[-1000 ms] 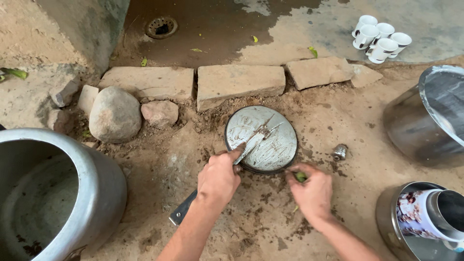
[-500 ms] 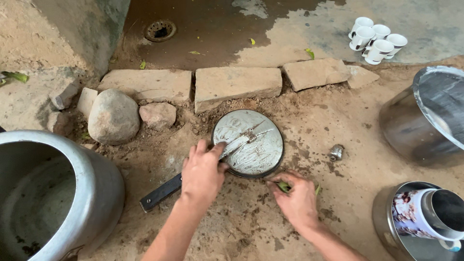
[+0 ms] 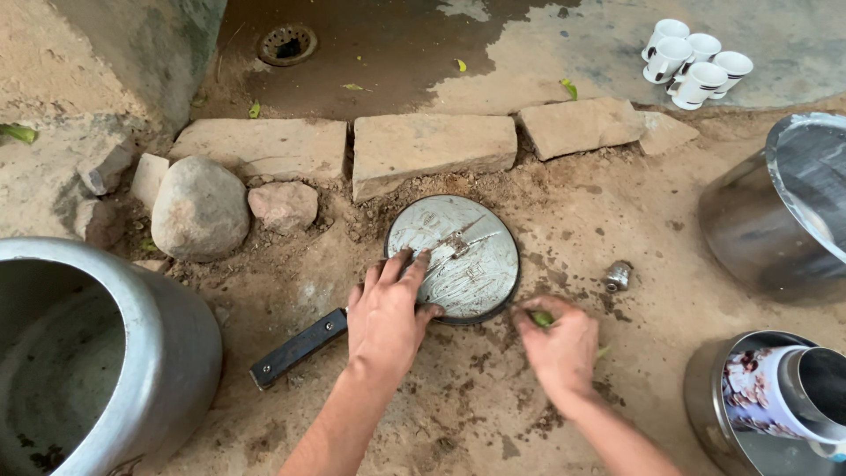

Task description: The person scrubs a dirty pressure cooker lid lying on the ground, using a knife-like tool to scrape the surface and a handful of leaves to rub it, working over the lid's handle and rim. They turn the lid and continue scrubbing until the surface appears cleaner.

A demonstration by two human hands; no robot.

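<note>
Two bare forearms come in from bottom edge of view, each ending in a bare hand. Left hand (image 3: 384, 319): no glove, no ring, no watch or band at wrist, no sleeve anywhere on the visible forearm. Fingers look slim w/ short nails; knuckles & tendons show on the back. Right hand (image 3: 559, 345): also bare, no jewellery, no wrist strap, no sleeve up to frame edge. Bits of dirt seem to cling round fingertips on both, too small to be sure. Rest of the person's body & clothing out of view
</note>
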